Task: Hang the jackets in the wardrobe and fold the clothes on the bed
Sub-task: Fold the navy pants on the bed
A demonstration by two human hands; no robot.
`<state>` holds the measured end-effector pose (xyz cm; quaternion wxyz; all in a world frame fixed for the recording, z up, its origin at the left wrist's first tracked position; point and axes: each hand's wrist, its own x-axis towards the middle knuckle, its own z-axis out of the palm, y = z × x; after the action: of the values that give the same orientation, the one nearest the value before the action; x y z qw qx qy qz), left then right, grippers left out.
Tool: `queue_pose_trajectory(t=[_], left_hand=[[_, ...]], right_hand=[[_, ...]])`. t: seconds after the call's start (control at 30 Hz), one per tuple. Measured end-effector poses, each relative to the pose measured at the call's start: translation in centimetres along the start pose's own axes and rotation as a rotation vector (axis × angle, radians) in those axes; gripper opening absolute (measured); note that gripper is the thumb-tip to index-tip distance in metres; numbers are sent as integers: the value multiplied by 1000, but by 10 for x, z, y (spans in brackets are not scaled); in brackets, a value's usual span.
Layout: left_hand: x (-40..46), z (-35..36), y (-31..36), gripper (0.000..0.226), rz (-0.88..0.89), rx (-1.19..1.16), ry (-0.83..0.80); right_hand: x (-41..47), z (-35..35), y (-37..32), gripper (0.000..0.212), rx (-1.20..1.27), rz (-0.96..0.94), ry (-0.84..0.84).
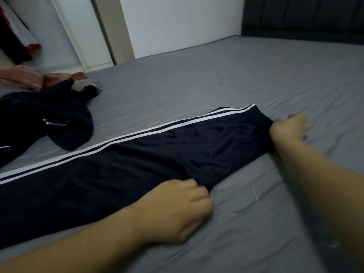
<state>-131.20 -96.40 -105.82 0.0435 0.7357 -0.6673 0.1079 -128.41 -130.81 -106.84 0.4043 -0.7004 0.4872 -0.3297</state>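
While the navy track pants lie spread flat across the grey bed sheet, both hands are seen at their waistband end, toward the dark headboard. White side stripes are noted along the pants' far edge, running the garment's whole visible length. The right hand is placed at the waistband corner nearest the headboard, fingers curled onto the fabric edge; the grip appears closed on the cloth, though motion blur obscures the fingertips. The left hand is observed at the pants' near edge, knuckles up, fingers curled under and bunching the fabric, so this grip is recorded as closed on the pants as well. Beyond the pants' far edge, away from the headboard, a second navy garment with white stripes is noted in a crumpled heap, just apart from the pants. Further beyond the pants, touching that heap, a pink garment lies on the sheet. A white wardrobe door is recorded past the bed, with dark and red clothing hanging beside it.
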Motion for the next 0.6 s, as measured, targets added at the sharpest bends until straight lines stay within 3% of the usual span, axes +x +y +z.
queue_pose_trajectory(t=[0.07, 0.1, 0.17, 0.2, 0.23, 0.33, 0.4, 0.47, 0.53, 0.6], left_hand=[[0, 3, -5, 47, -404, -146, -20], [-3, 7, -10, 67, -576, -147, -152], [-11, 16, -12, 88, -648, -121, -449], [-15, 18, -12, 89, -623, -119, -514], [-20, 18, -11, 88, -596, -122, -537], [-36, 11, -10, 78, -590, -98, -503], [-42, 7, -5, 71, -592, 50, -368], [-39, 5, 3, 50, -556, 172, -174], [-37, 9, 9, 22, -485, 233, -32], [-32, 11, 8, 13, -564, 172, 24]], right_hand=[[-26, 1, -11, 38, -171, -552, 151], [-44, 4, -14, 36, -164, -842, 49], [-81, 11, -11, 40, -240, -1168, -500], [-93, 16, -3, 44, -428, -1188, -741], [-97, 20, 8, 47, -608, -1170, -813], [-87, 14, 11, 51, -792, -1097, -690], [-97, 3, 6, 59, -621, -1268, -662], [-120, -10, 4, 62, -401, -1454, -806], [-140, -18, 12, 53, -372, -1500, -968], [-141, -18, 14, 36, -393, -1450, -958]])
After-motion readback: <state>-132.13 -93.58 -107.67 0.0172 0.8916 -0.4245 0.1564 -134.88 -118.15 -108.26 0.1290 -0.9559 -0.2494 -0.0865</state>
